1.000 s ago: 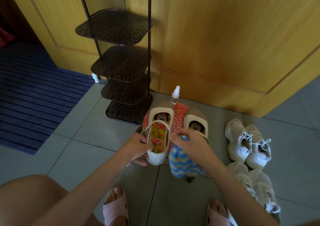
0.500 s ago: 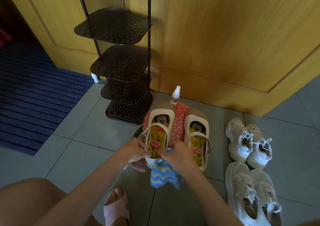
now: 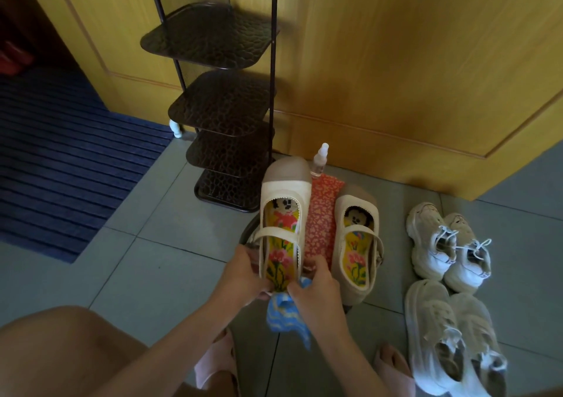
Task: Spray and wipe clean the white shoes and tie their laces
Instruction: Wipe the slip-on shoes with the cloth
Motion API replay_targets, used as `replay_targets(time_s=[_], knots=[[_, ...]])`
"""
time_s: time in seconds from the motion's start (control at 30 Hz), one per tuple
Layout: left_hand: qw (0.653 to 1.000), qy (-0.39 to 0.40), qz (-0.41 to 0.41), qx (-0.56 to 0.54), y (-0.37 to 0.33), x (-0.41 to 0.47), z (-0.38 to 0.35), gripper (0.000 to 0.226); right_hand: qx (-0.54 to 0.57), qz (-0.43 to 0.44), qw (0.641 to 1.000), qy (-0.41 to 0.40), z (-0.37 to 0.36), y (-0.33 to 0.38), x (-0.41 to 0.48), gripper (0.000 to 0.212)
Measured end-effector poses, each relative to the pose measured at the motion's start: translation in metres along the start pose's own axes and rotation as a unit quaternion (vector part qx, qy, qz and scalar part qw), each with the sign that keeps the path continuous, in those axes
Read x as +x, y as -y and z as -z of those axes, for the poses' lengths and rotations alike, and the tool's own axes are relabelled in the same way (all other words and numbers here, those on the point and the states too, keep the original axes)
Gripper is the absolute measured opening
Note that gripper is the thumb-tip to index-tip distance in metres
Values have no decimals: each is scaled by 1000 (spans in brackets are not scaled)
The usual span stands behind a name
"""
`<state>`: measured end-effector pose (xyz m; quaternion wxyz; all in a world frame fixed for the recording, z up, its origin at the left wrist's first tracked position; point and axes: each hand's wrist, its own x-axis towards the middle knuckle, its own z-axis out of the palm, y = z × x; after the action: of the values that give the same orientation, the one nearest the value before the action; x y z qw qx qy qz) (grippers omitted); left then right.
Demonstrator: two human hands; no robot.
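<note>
Gripping the heel end of a cream strap shoe (image 3: 285, 210) w/ both hands, toe pointing away twd the wooden door (image 3: 396, 61). On its left side the left hand (image 3: 243, 274), w/ fingers curled round the shoe edge near the strap. On its right side the right hand (image 3: 316, 293), w/ fingers curled at the heel rim and also pinching a blue-white wavy cloth (image 3: 285, 317), which hangs down under the hand. Cannot tell if the heel is lifted or resting on smth. Inside the shoe, a yellow-pink flower insole.

Just beside it on the right, the 2nd strap shoe (image 3: 358, 244), lying flat, w/ same kind of insole. Between the two, a red patterned cloth (image 3: 323, 214). Behind them, upright near the door, a small clear spray bottle (image 3: 320, 160), well apart from both hands.

Further right on the tile floor (image 3: 152, 259), apart from the hands, two pairs of white lace sneakers: the far pair (image 3: 451, 244) w/ laces visible, the near pair (image 3: 454, 341) just below it.

Left of the strap shoes, a dark metal shoe rack (image 3: 219, 107) w/ stacked shelves. At far left, a blue striped mat (image 3: 61, 168). At bottom, feet in pink slippers (image 3: 216, 363).
</note>
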<state>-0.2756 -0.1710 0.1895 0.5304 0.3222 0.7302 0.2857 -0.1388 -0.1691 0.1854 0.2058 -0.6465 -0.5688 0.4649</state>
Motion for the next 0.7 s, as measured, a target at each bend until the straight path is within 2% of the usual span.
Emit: replay_targets(time_s=[0.13,0.4,0.6,0.7], knots=[[999,-18,-43,18,5,-4,-6,56,-8,8,1000,4,-3,-8,0,45],[977,-91,-130,139,8,-7,-3,56,-49,39,998,-31,-12,-11,1,47],[978,-92,-134,133,0,-5,-1,35,-25,7,999,-33,-12,-10,12,54],[982,-78,-125,117,2,-3,-1,30,-30,17,998,-55,-15,-12,16,50]])
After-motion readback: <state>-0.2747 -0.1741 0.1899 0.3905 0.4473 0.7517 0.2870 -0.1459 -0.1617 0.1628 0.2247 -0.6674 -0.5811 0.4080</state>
